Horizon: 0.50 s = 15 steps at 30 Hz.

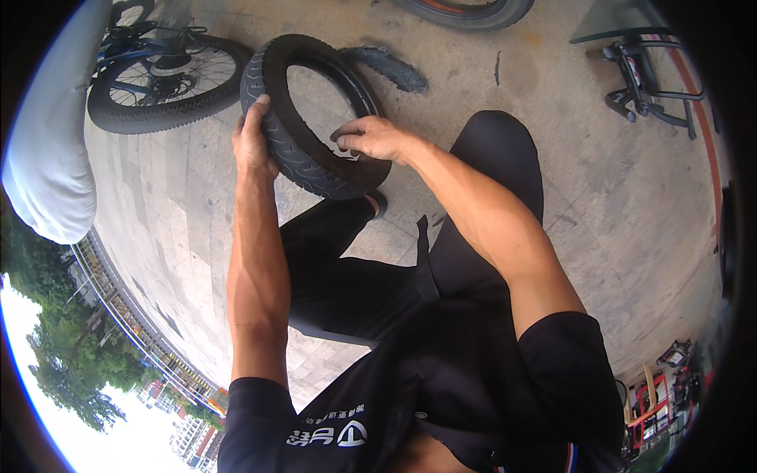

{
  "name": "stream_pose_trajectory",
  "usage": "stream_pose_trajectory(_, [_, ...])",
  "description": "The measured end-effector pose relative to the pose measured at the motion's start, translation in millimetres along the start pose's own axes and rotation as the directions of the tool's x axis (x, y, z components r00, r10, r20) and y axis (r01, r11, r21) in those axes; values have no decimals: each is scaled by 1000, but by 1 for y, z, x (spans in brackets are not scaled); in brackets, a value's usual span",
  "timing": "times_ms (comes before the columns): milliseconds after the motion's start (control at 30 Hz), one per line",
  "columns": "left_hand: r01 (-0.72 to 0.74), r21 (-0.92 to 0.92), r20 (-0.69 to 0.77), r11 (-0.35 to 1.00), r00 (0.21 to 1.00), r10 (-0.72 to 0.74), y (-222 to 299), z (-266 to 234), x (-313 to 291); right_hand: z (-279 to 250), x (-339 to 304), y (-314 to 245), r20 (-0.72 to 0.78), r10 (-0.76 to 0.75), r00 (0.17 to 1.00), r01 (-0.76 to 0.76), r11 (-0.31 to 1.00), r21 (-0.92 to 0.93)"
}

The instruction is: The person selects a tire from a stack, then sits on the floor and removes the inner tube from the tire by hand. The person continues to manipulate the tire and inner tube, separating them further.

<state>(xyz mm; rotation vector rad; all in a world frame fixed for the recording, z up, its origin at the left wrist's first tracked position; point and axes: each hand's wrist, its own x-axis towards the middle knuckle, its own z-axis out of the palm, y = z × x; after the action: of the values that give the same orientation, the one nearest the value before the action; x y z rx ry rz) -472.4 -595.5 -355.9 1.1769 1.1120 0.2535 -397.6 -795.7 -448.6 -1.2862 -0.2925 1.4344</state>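
Observation:
A black tire (296, 150) with a grooved tread is held up on edge in front of me, its open middle facing me at a slant. My left hand (254, 140) grips the tread on the tire's left side, thumb pointing up along it. At the tire's near right side, my right hand (374, 139) reaches over the sidewall with its fingers curled together at the inner edge. Something small and pale shows below those fingertips; I cannot make out what it is. My legs (497, 165) are bent, with the tire in front of them.
A bicycle wheel (169, 83) with a knobby tire lies at the upper left. Beyond the tire is a dark, rough strip (390, 67) on the ground. Another tire (473, 14) shows at the top edge. A black metal frame (643, 83) stands at the upper right, beside a pale covered shape (51, 142) far left.

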Motion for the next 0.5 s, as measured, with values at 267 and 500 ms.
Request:
stream_pose_trajectory(267, [2,10,17,1000,1000,-2,-6,-10,-5,17,12,-3,137,15,990,-53,959,278])
stream_pose_trajectory(500, [-6,60,4,998,1000,6,-10,-15,-5,28,9,-5,2,-117,993,117,991,-57])
